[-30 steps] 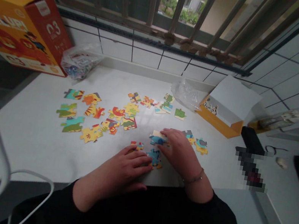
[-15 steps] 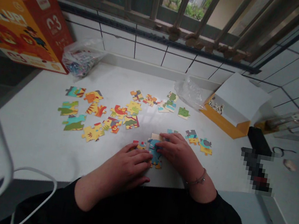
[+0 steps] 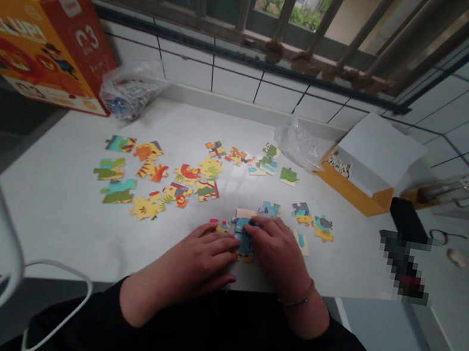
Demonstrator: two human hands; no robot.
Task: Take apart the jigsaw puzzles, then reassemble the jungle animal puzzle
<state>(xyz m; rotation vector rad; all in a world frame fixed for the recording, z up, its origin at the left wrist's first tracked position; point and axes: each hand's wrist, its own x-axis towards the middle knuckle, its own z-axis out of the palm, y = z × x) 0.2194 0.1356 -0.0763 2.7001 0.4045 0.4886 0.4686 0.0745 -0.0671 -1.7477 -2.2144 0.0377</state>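
On the white table (image 3: 50, 215), directly before the person, an upper piece (image 3: 241, 225) and a lower piece (image 3: 245, 246), both blue, appear to meet; full locking could not be confirmed. Left hand (image 3: 199, 256): laid flat, fingers extended, tips at the lower piece. Right hand (image 3: 279, 249): curled, fingertips on the upper piece; whether it pinches, I cannot tell. Step in hand, in my judgement: joining these two. The next move calls for even downward pressure.

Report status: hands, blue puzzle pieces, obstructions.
Left hand, right hand flanking blue puzzle pieces. Pieces on white tabletop. Both hands partly hiding them.
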